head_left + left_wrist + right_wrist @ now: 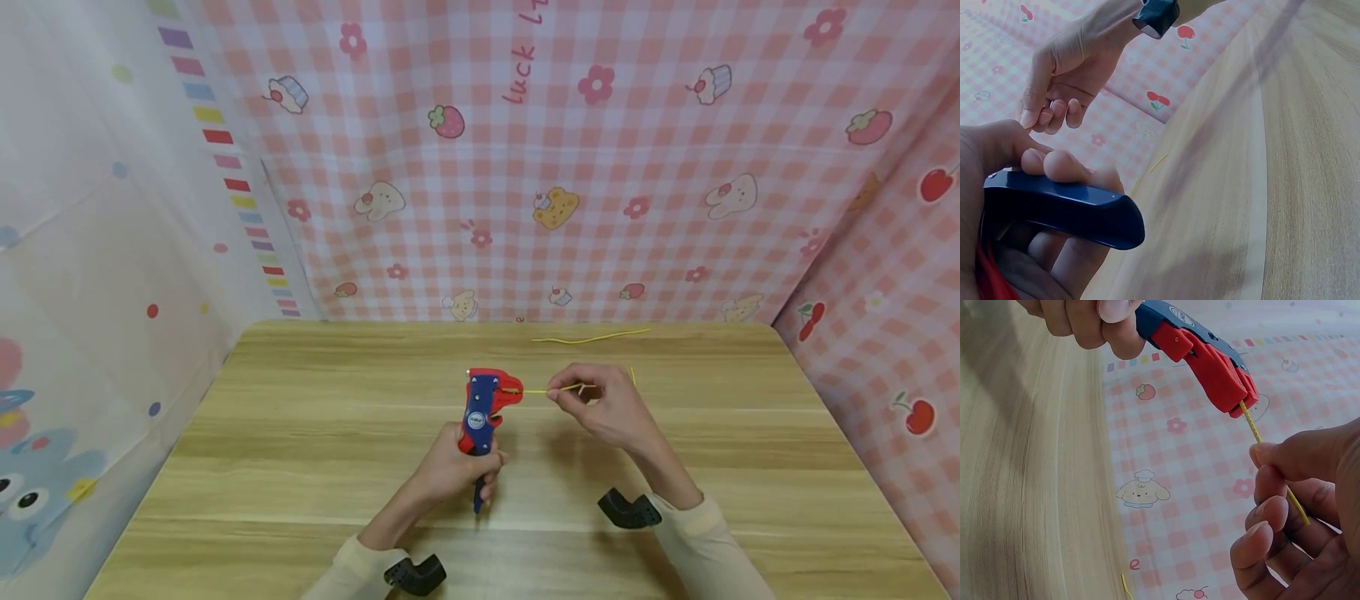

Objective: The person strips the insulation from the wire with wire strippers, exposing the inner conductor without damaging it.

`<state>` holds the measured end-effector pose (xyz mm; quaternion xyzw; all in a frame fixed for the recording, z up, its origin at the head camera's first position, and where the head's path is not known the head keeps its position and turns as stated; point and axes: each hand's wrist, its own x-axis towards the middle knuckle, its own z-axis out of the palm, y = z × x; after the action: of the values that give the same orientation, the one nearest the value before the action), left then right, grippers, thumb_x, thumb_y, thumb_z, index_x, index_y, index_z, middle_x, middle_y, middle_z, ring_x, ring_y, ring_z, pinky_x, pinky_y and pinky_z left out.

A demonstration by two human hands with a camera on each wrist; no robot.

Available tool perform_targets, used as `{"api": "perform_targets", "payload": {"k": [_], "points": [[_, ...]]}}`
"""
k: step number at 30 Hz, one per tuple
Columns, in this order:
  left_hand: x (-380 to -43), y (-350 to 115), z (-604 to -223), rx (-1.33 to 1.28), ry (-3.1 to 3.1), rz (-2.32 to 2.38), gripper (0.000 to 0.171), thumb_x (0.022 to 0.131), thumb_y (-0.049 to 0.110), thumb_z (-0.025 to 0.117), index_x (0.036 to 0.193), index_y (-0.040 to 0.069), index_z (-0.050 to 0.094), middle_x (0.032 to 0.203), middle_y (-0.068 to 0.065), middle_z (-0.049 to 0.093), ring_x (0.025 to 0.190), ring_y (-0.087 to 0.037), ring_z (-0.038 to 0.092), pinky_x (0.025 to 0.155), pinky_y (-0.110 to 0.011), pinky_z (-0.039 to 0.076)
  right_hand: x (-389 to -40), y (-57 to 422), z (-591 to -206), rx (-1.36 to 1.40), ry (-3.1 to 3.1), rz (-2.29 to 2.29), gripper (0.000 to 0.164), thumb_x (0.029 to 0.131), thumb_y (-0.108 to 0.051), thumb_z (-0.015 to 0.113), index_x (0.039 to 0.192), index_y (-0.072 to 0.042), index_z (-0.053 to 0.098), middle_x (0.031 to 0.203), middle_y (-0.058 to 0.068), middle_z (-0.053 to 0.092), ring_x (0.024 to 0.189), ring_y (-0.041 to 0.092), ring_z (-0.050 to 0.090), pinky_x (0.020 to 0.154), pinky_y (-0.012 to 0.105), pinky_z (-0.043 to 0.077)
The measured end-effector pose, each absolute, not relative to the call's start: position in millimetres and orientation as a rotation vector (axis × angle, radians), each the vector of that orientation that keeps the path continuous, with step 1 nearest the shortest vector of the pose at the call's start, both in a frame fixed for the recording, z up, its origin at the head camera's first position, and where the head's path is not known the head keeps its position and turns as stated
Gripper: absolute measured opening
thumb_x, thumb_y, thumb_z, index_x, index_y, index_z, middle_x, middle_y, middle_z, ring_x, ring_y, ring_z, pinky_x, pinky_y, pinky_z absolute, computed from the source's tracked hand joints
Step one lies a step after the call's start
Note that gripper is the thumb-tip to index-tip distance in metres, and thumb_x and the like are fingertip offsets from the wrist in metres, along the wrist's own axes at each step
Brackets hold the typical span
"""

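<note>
1. Head view: a red-and-blue hand tool (481,408), likely a wire stripper, is held over the bench (300,450), its red nose (1219,381) pointing to 3 o'clock and its handle (1094,215) to 6 o'clock.
2. The left hand (450,467) has its fingers wrapped round the handle; how hard they squeeze, I cannot tell.
3. The right hand (609,408), at 3 o'clock from the tool, pinches a yellow wire (536,392) between thumb and forefinger, the other fingers loosely bent. One end enters the red nose; the other runs past the fingers.
4. To do this well, I'd line the wire up straight with the nose, seat it squarely, then squeeze evenly. Too slack a pinch could let it slip.
5. Containers: none that I can see. A loose strand (588,340) lies directly on the bench, towards 2 o'clock from the tool.
</note>
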<state>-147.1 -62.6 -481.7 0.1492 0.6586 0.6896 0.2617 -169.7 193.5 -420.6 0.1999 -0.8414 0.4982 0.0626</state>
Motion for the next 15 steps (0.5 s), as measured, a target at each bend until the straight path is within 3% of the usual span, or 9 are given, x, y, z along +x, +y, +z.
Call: {"api": "perform_targets", "payload": {"k": [8, 15], "points": [[-147.1, -62.8, -480.7, 0.403, 1.76, 1.877, 0.011, 0.096, 0.003, 0.064, 0.091, -0.001, 0.055, 0.062, -0.003, 0.06, 0.048, -0.017, 0.061, 0.053, -0.03, 0.059, -169.6, 193.4, -420.3, 0.591, -2.552, 1.509, 0.006, 0.092, -0.012, 0.076, 0.09, -0.017, 0.077, 0.085, 0.007, 0.075, 0.067, 0.01, 0.059, 0.06, 0.023, 0.054], [-146.9, -63.3, -478.8, 0.417, 1.746, 1.868, 0.012, 0.098, 0.002, 0.063, 0.088, 0.003, 0.056, 0.061, -0.004, 0.06, 0.048, -0.017, 0.061, 0.053, -0.031, 0.059, -168.6, 194.4, -419.0, 0.602, -2.551, 1.48, 0.007, 0.092, -0.011, 0.076, 0.09, -0.018, 0.077, 0.085, 0.005, 0.076, 0.068, 0.009, 0.061, 0.063, 0.024, 0.055]]}}
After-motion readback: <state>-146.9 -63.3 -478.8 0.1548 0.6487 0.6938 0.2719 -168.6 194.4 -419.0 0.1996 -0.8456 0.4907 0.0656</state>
